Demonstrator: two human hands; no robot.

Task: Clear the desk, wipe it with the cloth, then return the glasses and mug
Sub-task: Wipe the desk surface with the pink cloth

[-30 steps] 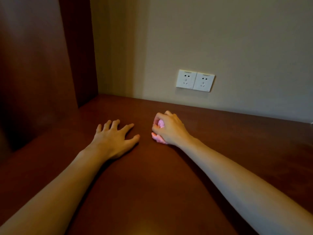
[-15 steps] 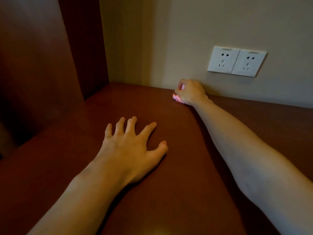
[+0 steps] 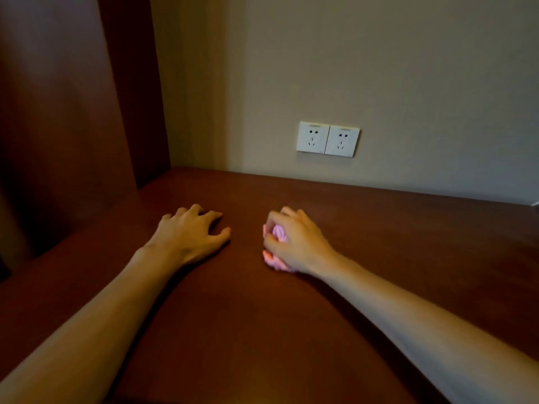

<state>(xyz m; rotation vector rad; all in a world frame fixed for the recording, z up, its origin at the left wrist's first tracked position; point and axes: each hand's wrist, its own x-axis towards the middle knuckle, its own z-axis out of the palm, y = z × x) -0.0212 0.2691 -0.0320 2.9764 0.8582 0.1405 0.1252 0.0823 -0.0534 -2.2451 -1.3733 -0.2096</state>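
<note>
- Worktop [image 3: 262, 330]: dark brown wood spanning the view, meeting a beige wall at the back and a tall wooden panel [image 3: 58, 141] on the left. No glasses or mug in view. Risk: the dim light makes any unwiped strip hard to spot.
- Right hand [image 3: 297, 243]: fingers curled round the pink cloth [image 3: 275, 262], pressing it onto the worktop near the middle. Risk: so tightly bunched, the cloth likely covers only a narrow path per pass.
- Left hand [image 3: 189, 234]: spread, palm down, bracing just beside the cloth; it may smudge the surface.
- Double wall socket [image 3: 327, 139]: above the back edge; a damp cloth should stay away.
</note>
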